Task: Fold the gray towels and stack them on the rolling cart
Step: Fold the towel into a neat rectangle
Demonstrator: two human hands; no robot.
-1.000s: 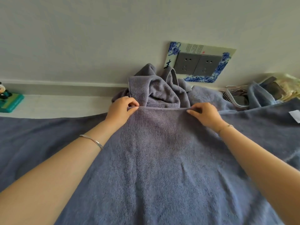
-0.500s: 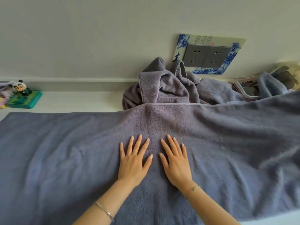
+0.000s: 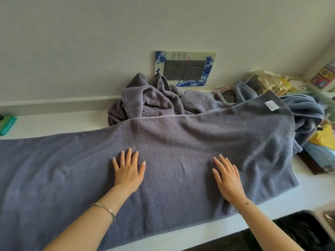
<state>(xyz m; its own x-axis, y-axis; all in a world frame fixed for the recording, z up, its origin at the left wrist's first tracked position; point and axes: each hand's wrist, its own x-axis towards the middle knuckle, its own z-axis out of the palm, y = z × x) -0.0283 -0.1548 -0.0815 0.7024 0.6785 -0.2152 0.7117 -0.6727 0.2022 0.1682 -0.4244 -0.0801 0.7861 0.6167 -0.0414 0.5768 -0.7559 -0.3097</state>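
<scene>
Gray towel (image 3: 181,140) beneath flat, spread hands: left (image 3: 129,172), right (image 3: 228,180).

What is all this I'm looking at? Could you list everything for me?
spread towel: 1, gray, flat across the counter
label: 1, white, near that towel's far right corner
towel heap: count unclear, gray, crumpled behind the spread towel, below the sockets
sockets: 2, gray, on the wall in a blue-and-white frame
counter: 1, white, under the towels
box: 1, green, far left edge of the counter
clutter: several items, yellow, blue and clear, right end of the counter, too jumbled to name
bracelet: 1, silver, on the left wrist
left hand: 1, flat on the spread towel, fingers straight
right hand: 1, flat on the spread towel, to the right of the left hand
</scene>
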